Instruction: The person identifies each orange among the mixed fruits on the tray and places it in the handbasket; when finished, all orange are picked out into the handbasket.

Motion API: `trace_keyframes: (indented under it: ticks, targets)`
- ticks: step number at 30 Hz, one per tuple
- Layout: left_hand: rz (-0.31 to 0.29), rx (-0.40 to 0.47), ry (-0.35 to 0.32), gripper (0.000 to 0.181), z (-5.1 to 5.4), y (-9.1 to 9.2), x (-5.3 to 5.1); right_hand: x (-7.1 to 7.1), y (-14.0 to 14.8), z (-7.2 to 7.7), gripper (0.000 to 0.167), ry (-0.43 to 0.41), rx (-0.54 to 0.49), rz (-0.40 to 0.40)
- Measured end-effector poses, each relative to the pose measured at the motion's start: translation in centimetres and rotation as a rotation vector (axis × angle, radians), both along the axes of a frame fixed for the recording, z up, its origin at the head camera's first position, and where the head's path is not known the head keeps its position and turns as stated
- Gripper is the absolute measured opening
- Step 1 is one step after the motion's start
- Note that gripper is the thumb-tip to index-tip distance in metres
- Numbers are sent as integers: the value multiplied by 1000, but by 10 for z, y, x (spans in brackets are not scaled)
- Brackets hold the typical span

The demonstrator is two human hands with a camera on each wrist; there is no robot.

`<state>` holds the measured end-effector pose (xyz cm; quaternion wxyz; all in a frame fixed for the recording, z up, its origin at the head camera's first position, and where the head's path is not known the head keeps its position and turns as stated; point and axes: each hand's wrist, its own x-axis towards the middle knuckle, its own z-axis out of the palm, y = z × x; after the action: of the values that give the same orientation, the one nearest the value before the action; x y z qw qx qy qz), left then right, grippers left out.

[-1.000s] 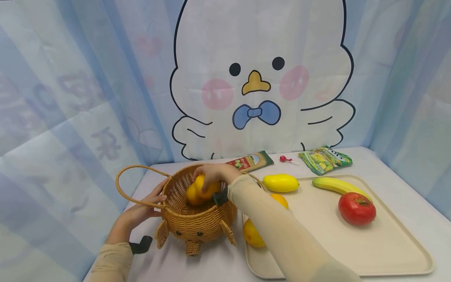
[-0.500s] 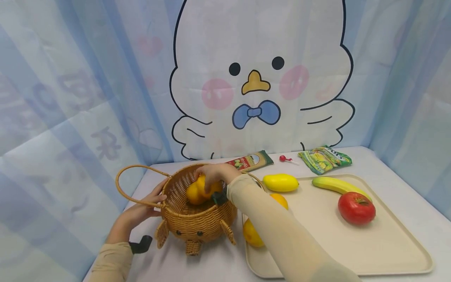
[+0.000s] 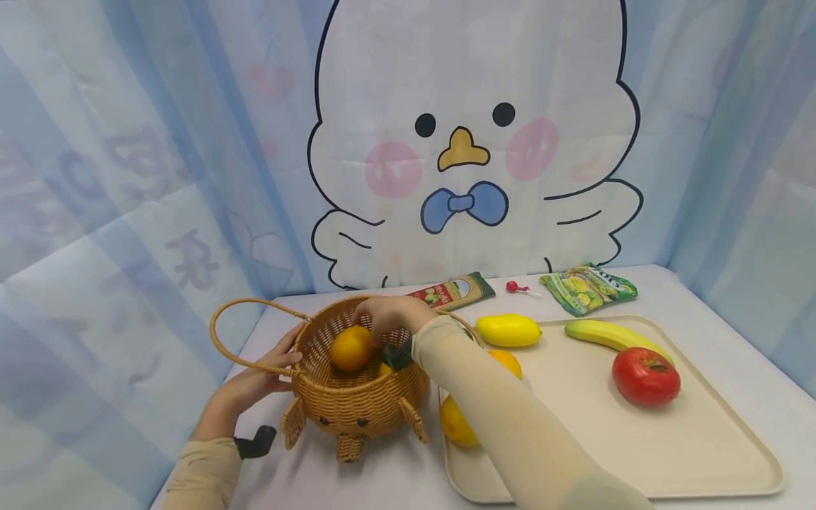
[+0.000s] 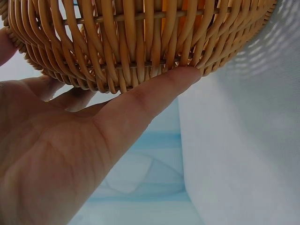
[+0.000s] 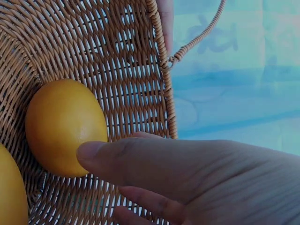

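A wicker basket (image 3: 363,404) with an animal face and loop handles stands on the table. Against its outer left side rests my left hand (image 3: 264,368), its thumb (image 4: 150,96) stretched along the weave. Two oranges lie inside: one orange (image 3: 350,349) shows well, while the other orange (image 3: 385,369) is mostly hidden by the front rim and my right wrist. My right hand (image 3: 392,315) reaches in over the rim. In the right wrist view its thumb (image 5: 108,157) overlaps the nearer orange (image 5: 65,126); the fingers are apart below and wrap around nothing.
Right of the basket lies a beige tray (image 3: 574,453) with a yellow mango-like fruit (image 3: 508,331), a banana (image 3: 612,334), a red tomato (image 3: 646,377) and a lemon-like fruit (image 3: 457,423). Behind lie a long packet (image 3: 455,291), a lollipop (image 3: 513,287) and a green snack bag (image 3: 589,289).
My right hand has let go of an orange, which has dropped lower in the basket toward the front right. The left hand and basket have stayed in place.
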<state>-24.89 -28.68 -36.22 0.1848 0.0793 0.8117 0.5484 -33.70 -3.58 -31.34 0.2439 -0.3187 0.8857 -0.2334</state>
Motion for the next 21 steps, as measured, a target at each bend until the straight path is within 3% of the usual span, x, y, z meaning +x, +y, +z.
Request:
trace_keyframes:
  ticks: [10,21]
  targets:
    - [10,-4,-13,74,-1,1,-1,-2,0,-5,59,-33,-74,-9]
    - [-21,-11,-2,71,0,-1,3,0,0,-3,59,-75,-118,-7]
